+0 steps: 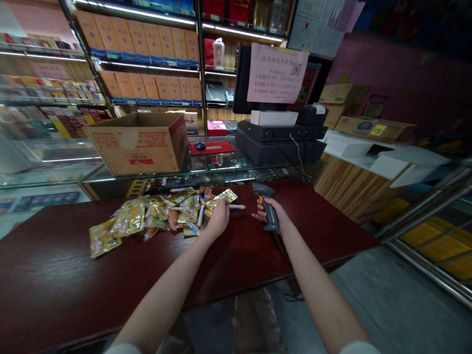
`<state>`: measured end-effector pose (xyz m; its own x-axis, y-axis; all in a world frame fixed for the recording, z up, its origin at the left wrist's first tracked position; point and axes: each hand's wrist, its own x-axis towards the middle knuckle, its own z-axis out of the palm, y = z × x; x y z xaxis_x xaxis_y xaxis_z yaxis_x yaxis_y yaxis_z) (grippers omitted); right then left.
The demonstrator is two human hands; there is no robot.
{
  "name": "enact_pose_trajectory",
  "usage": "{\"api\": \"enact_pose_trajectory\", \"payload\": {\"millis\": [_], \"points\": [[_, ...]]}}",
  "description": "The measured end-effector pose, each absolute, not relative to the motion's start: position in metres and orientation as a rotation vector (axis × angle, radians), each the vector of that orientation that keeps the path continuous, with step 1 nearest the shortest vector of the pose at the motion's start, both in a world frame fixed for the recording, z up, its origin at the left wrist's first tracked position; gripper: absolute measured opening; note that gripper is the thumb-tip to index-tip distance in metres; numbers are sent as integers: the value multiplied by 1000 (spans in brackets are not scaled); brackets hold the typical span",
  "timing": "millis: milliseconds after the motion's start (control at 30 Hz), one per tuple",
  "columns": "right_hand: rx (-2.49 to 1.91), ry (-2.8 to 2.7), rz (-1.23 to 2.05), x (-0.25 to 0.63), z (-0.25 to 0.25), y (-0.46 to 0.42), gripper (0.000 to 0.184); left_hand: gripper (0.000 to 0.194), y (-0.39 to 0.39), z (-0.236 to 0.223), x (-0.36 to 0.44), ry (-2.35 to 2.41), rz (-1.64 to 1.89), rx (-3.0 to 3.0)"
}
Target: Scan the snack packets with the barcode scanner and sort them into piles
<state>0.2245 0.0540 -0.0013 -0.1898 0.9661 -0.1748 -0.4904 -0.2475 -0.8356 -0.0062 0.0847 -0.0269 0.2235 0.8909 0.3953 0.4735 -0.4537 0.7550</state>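
My left hand (220,218) is closed on a gold snack packet (229,195) at the right end of a pile. That pile of snack packets (158,210), mostly gold with some clear and blue ones, spreads over the dark red table (236,260). A thin white-and-blue stick-like packet (237,207) pokes out to the right beside my left hand. My right hand (275,211) grips a black barcode scanner (271,216) by its handle, its head toward the far side. From the handle's base a cable (281,246) runs down toward the table edge.
Behind the table stands a glass counter (206,172) with an open cardboard box (138,147), a mouse (200,145) on a red mat (217,147), and a monitor (241,81) above a black cash drawer (276,147). Shelves of orange boxes (147,42) rise behind. A metal rail (431,265) runs at right.
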Motion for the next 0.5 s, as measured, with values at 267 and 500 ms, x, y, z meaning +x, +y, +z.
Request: {"api": "enact_pose_trajectory", "payload": {"millis": [267,500], "points": [[-743,-981,1900,216,-13,46,26,16,87,-16,-3,771,1324,901],[-734,-1061,1881,211,-15,44,29,25,82,-20,-2,657,1254,793]]}}
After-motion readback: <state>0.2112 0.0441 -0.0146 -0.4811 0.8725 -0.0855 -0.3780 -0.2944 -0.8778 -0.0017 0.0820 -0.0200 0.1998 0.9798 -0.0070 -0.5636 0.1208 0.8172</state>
